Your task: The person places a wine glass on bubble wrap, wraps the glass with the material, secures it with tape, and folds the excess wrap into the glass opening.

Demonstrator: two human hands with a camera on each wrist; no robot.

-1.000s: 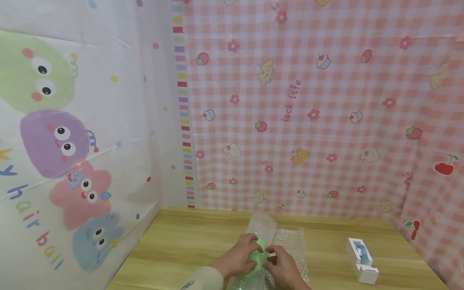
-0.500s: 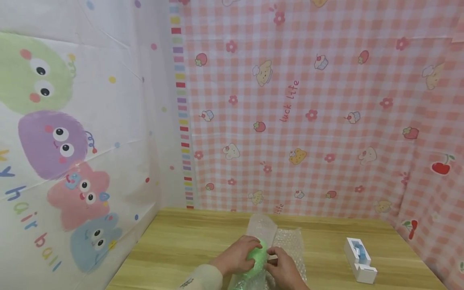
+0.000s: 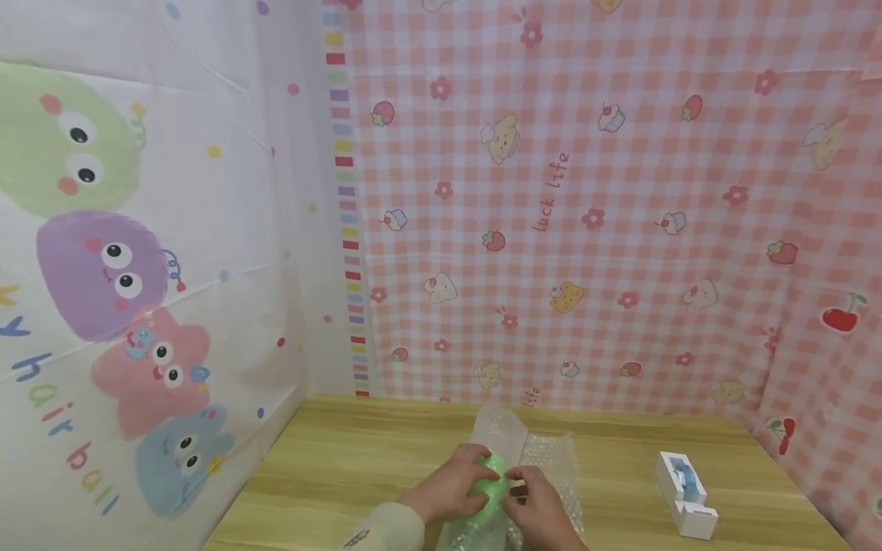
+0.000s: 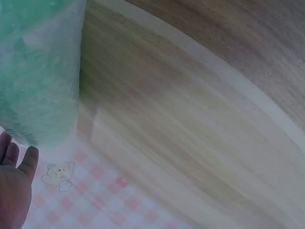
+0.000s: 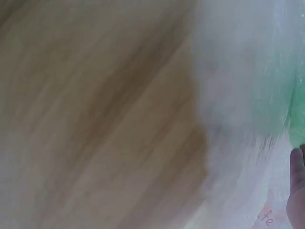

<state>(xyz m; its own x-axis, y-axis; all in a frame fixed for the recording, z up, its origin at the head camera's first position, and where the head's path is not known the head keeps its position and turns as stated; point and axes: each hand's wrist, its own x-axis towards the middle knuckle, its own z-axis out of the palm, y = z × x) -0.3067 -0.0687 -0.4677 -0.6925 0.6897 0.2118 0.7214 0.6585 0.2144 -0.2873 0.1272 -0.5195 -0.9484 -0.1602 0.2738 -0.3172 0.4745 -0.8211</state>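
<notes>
A green, rounded thing (image 3: 490, 490) lies inside clear bubble wrap (image 3: 499, 427) near the front of the table; the wrap and my hands hide its exact kind. My left hand (image 3: 449, 485) holds it from the left, fingers curved over the top. From the right, my right hand (image 3: 540, 508) pinches the wrap against its side with thumb and fingertips. In the left wrist view the wrapped green thing (image 4: 40, 90) looks long and cylindrical, with the fingertips right at its far end. Loose wrap (image 5: 233, 167) hangs beside it in the right wrist view.
A white tape dispenser (image 3: 687, 493) with blue tape stands on the right of the wooden table (image 3: 344, 436). Another flap of bubble wrap (image 3: 553, 463) lies flat right of the bundle. A pink checked curtain (image 3: 586, 252) hangs behind, a white cartoon-printed one (image 3: 227, 199) at left.
My left fingers slid slightly forward over the green thing half a second ago and are now spread and bent again. The right hand hardly moves; the wrap stays in place.
</notes>
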